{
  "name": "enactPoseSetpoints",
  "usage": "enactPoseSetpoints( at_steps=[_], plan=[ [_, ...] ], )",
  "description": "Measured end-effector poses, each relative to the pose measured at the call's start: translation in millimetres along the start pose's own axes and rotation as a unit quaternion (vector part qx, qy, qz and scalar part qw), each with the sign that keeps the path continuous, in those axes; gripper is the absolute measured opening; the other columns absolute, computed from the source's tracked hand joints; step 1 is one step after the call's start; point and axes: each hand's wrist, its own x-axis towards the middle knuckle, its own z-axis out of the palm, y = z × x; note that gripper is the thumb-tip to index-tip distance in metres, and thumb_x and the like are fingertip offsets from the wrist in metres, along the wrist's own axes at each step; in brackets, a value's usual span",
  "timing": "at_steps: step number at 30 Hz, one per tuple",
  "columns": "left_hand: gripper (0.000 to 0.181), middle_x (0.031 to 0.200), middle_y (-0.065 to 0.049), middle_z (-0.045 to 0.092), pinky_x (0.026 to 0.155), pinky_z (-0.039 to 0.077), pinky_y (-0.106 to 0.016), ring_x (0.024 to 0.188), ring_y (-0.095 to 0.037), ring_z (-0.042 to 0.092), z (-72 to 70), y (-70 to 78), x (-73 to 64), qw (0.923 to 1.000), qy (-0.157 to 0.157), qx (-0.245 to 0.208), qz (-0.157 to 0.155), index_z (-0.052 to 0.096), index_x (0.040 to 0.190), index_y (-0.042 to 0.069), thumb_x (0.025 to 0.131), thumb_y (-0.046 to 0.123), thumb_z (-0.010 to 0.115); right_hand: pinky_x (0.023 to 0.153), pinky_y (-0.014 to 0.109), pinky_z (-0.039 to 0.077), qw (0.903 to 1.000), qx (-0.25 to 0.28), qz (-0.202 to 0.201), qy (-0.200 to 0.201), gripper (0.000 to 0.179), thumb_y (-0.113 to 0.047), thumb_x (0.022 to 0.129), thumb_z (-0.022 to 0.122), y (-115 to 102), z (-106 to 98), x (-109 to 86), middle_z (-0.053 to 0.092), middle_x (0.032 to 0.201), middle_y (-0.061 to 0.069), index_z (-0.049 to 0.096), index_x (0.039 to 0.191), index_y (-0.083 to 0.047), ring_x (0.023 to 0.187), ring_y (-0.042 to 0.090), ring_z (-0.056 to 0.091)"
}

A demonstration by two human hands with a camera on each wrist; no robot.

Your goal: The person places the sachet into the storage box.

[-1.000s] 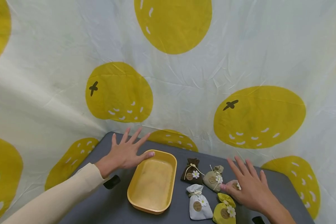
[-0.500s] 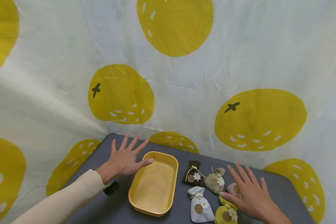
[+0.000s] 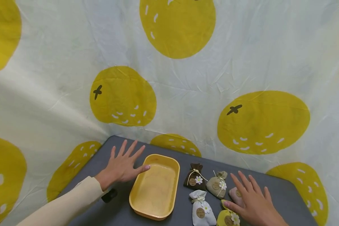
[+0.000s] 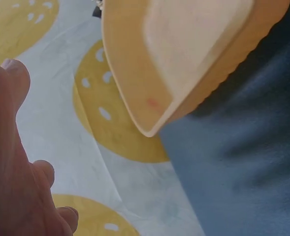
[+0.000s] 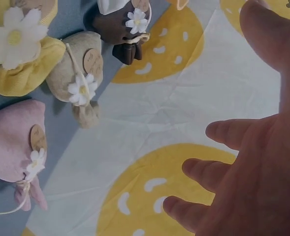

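Observation:
My left hand point(image 3: 121, 166) hovers with fingers spread beside the upper left rim of a yellow rectangular tray point(image 3: 133, 198). Over at the right, my right hand point(image 3: 255, 201) is held out, fingers spread and holding nothing, above several small drawstring pouches. The pink pouch point(image 5: 14, 140) is partly hidden by that hand in the head view. Left of it lie a yellow pouch point(image 3: 224, 216) and a beige pouch point(image 3: 213, 185), each with a white flower. A dark brown pouch point(image 3: 192, 177) and a white pouch point(image 3: 199, 219) lie nearer the tray.
The grey table point(image 3: 183, 158) has its far edge against a white cloth backdrop point(image 3: 183, 94) printed with big yellow fruits. A dark strap-like piece point(image 3: 109, 195) shows under my left wrist.
Both hands have come down a little toward me, the left also slightly to the left. Fingers stay spread. The tray and pouches keep their places, while the head view has shifted slightly.

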Motion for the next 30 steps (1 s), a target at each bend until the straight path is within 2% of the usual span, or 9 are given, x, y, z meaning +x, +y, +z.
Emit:
enactPoseSetpoints(
  at_steps=[9, 15, 19, 22, 30],
  plan=[
    [0.094, 0.178, -0.009, 0.008, 0.122, -0.004, -0.076, 0.162, -0.046, -0.005, 14.1, -11.0, 0.0, 0.9999, -0.012, -0.007, -0.008, 0.022, 0.168, 0.032, 0.092, 0.085, 0.041, 0.098, 0.091, 0.021, 0.9999, 0.002, -0.011, -0.004, 0.105, -0.077, 0.089, 0.059, 9, 13, -2.6, 0.028, 0.167, 0.029, 0.03, 0.165, -0.011, 0.144, 0.066, 0.028],
    [0.096, 0.178, -0.01, 0.009, 0.122, 0.0, -0.076, 0.162, -0.048, -0.004, 22.4, -15.0, -0.5, 0.9992, -0.024, -0.031, 0.003, 0.023, 0.168, 0.029, 0.092, 0.084, 0.045, 0.097, 0.091, 0.022, 1.0, -0.002, -0.002, -0.008, 0.104, -0.079, 0.088, 0.059, 15, 23, -3.2, 0.028, 0.167, 0.028, 0.033, 0.164, -0.012, 0.144, 0.066, 0.027],
    [0.096, 0.178, -0.01, 0.01, 0.123, 0.003, -0.075, 0.162, -0.049, -0.003, 30.1, -16.1, -1.4, 0.9984, -0.038, -0.041, 0.007, 0.023, 0.168, 0.028, 0.093, 0.082, 0.048, 0.099, 0.091, 0.019, 0.9995, 0.004, 0.016, -0.028, 0.106, -0.083, 0.086, 0.057, 19, 30, -4.9, 0.026, 0.169, 0.027, 0.033, 0.164, -0.015, 0.146, 0.065, 0.025],
    [0.096, 0.177, -0.011, 0.011, 0.123, 0.005, -0.075, 0.161, -0.05, -0.001, 34.1, -17.5, -2.5, 0.998, -0.041, -0.047, 0.003, 0.024, 0.168, 0.027, 0.093, 0.08, 0.051, 0.1, 0.091, 0.016, 0.9991, 0.009, 0.023, -0.036, 0.108, -0.085, 0.085, 0.056, 20, 35, -4.8, 0.026, 0.17, 0.026, 0.033, 0.164, -0.016, 0.147, 0.064, 0.024],
    [0.103, 0.176, -0.014, 0.016, 0.122, 0.009, -0.076, 0.16, -0.053, 0.001, 45.4, -22.4, -0.2, 0.9957, -0.063, -0.065, -0.018, 0.024, 0.168, 0.024, 0.089, 0.085, 0.051, 0.101, 0.091, 0.02, 0.9992, 0.015, 0.021, -0.03, 0.106, -0.084, 0.085, 0.058, 21, 47, -8.1, 0.03, 0.168, 0.023, 0.035, 0.164, -0.017, 0.148, 0.058, 0.03]
  ],
)
